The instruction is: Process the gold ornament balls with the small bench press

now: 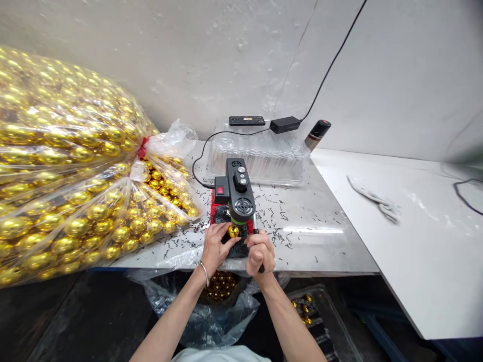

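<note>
Just below the round green-rimmed head of a black machine [240, 188], my left hand [218, 245] pinches a shiny gold ball [233, 231] between thumb and fingers. A bracelet circles that wrist. On the right, my right hand [261, 252] is wrapped round a black-gripped lever [261, 268] that rises beside the machine's head. Under the ball lies a black and red base [238, 249], partly hidden by the machine and my hands.
Large clear bags of gold balls [56, 191] fill the left side. Behind the machine are a clear plastic tray [260, 156], a power adapter [286, 124] and a spray can [317, 134]. An open bag [204, 322] of balls hangs below the table edge; black scraps litter the tabletop.
</note>
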Demonstrator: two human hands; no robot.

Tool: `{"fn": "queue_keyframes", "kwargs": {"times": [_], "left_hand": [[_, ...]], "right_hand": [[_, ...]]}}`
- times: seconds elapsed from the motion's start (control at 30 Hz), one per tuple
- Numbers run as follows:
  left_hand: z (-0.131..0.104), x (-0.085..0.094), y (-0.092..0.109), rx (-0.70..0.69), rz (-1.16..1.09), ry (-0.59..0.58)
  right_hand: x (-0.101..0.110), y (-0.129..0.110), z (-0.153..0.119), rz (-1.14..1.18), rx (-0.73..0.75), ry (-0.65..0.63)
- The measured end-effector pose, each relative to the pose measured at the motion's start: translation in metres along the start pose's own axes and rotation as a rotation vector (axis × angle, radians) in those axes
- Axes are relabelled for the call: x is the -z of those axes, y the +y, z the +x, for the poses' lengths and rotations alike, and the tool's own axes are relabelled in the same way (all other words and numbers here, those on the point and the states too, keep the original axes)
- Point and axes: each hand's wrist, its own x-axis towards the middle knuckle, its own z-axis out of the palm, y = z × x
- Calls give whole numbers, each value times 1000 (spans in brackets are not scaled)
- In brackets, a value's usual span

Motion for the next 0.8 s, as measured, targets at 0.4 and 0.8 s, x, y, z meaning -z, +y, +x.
{"fn": "queue_keyframes", "kwargs": {"times": [0.4, 0.8], "left_hand": [[2, -2, -3, -14, -50, 16], [-107, 26, 1, 71, -172, -124]], "right_hand": [[7, -19, 34, 40, -51, -39], [12, -37, 59, 67, -150, -22]]}}
